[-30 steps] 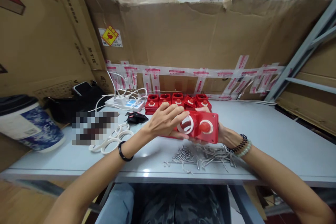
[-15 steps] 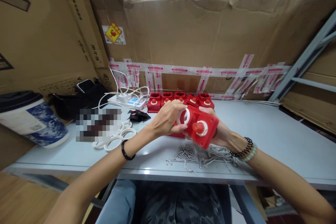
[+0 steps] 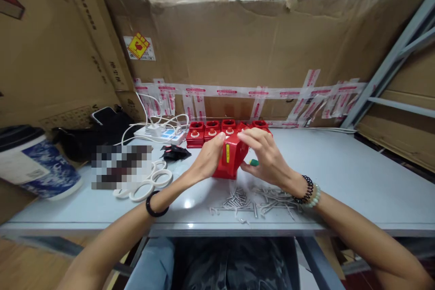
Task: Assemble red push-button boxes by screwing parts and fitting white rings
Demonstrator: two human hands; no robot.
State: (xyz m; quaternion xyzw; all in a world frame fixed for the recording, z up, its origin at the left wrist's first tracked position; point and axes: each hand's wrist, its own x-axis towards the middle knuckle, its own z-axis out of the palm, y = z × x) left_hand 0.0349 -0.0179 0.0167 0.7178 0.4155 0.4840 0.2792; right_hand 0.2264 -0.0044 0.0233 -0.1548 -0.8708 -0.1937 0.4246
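A red plastic box (image 3: 237,150) with a small yellow label on its side is held up between my two hands. My left hand (image 3: 208,157) grips its left side, thumb near the top. My right hand (image 3: 270,157) curves round its right side, fingers bent over the top edge. The box's front with the white rings is turned out of sight. Just under it, another red part (image 3: 224,173) rests on the table. A small green piece (image 3: 253,162) shows beside my right palm; I cannot tell what it is.
Red boxes with round knobs (image 3: 212,132) stand in a row at the back. Loose screws (image 3: 236,199) lie near the front edge. White rings (image 3: 142,190), a black packet (image 3: 175,152), a power strip (image 3: 163,136) and a paper cup (image 3: 41,163) are on the left. Cardboard (image 3: 217,45) walls the back.
The red box has been turned, so its side label now faces me and its ringed front no longer shows. My left hand has left the white ring for the box's side.
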